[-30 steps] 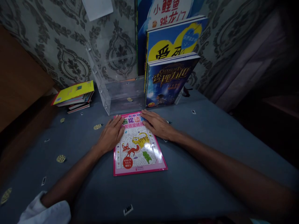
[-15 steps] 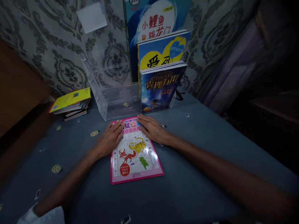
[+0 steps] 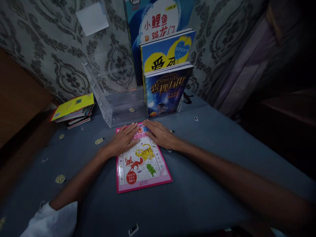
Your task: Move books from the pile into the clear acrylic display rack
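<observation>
Lying flat on the upper half of a pink book (image 3: 144, 177), the left hand (image 3: 123, 141) and the right hand (image 3: 160, 135) are loose and grip nothing, fingers stretched out and the two sets of fingertips near each other at the book's far edge. The left hand crosses the book's left edge and the right hand its right edge, while the lower cover and near edge lie uncovered on the wearer's side of both hands. Grey-blue tablecloth (image 3: 212, 131) spreads to the right of the right hand as far as a slanting table edge, and to the left of the left hand among printed pineapples. Straight beyond the fingertips, a clear stand (image 3: 105, 110) blocks the way forward, its front just beside the book's far edge. Beyond the right hand, a dark blue book (image 3: 165, 95) stands upright in it, with a blue and yellow book (image 3: 158, 54) and a taller blue book (image 3: 160, 19) behind. Farther off, ahead and left of the left hand, sits a stack of books (image 3: 74, 107); patterned wall (image 3: 64, 69) closes the space past everything.
</observation>
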{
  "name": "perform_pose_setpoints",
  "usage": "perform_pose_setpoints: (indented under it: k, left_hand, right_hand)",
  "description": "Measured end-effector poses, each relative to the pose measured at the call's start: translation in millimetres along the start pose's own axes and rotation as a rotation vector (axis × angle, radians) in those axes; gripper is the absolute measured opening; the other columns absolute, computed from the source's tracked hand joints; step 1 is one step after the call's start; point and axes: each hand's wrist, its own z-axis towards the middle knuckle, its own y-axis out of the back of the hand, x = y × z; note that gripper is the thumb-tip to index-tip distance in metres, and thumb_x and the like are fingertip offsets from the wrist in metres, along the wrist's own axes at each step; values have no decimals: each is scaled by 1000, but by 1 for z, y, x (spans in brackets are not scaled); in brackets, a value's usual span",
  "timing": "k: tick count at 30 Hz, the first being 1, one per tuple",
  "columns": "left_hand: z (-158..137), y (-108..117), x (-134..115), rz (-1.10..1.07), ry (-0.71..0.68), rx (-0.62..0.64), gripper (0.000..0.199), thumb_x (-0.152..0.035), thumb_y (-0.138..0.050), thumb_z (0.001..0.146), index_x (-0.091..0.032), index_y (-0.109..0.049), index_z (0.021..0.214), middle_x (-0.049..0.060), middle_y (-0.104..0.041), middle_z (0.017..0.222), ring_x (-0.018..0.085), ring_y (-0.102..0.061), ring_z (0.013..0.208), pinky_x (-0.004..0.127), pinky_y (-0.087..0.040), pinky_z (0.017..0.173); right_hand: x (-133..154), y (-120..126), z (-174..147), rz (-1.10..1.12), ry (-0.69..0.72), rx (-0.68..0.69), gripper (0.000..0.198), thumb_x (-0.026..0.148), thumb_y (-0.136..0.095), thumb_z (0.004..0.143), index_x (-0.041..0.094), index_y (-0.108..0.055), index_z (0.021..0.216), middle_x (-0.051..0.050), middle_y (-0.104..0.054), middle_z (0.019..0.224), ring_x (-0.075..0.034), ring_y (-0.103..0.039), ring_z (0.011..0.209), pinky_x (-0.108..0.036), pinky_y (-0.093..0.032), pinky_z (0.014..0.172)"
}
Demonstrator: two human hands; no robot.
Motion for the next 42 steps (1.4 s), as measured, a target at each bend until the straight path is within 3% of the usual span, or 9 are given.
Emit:
perform_pose_setpoints:
  k: [4, 11, 18, 32, 37, 42]
  left_hand:
    - [6, 1, -4, 6, -70, 9, 68, -59, -21, 104, -18, -21, 158, 11, -21, 165, 24, -17, 154, 49, -16, 125]
    - [5, 3, -22, 2, -218, 20, 68, -60, -26, 102, -20, -24, 157, 10, -25, 164, 23, -19, 154, 50, -13, 125]
    - [-12, 5, -48, -36, -380, 57, 67, -55, -31, 104, -20, -20, 159, 10, -28, 164, 23, -21, 153, 50, -7, 126]
    - [-51, 1, -94, -153, -539, 36, 69, -50, -47, 100, -24, -22, 159, 6, -40, 159, 24, -27, 151, 52, -11, 127]
    - [-52, -1, -94, -149, -545, 18, 58, -44, -45, 102, -27, -30, 156, 3, -43, 157, 22, -30, 150, 51, -12, 127]
    - [-54, -1, -92, -145, -573, -19, 49, -42, -41, 104, -21, -45, 148, 6, -50, 152, 21, -36, 148, 46, -17, 126]
  right_hand:
    - [-5, -1, 1, 42, -6, -7, 54, 35, -30, 102, 13, -38, 151, -16, -47, 154, -27, -42, 144, -52, -36, 118]
    - [-8, -2, 4, 97, -23, -30, 52, 40, -24, 105, 21, -41, 150, -9, -52, 151, -25, -46, 141, -51, -37, 117]
    - [0, 4, 6, 70, -64, -1, 52, 35, -30, 103, 11, -44, 147, -15, -55, 147, -27, -52, 135, -47, -38, 115]
    - [0, 1, 2, 44, -59, -9, 52, 30, -43, 99, 20, -42, 150, -9, -52, 150, -28, -47, 140, -52, -38, 116]
    - [2, -1, 1, 2, -35, -19, 50, 28, -40, 99, 18, -46, 148, -11, -51, 152, -27, -42, 144, -55, -35, 117]
    - [11, -1, -1, -98, -33, 41, 49, 28, -34, 101, 12, -48, 145, -17, -44, 156, -29, -35, 148, -56, -32, 119]
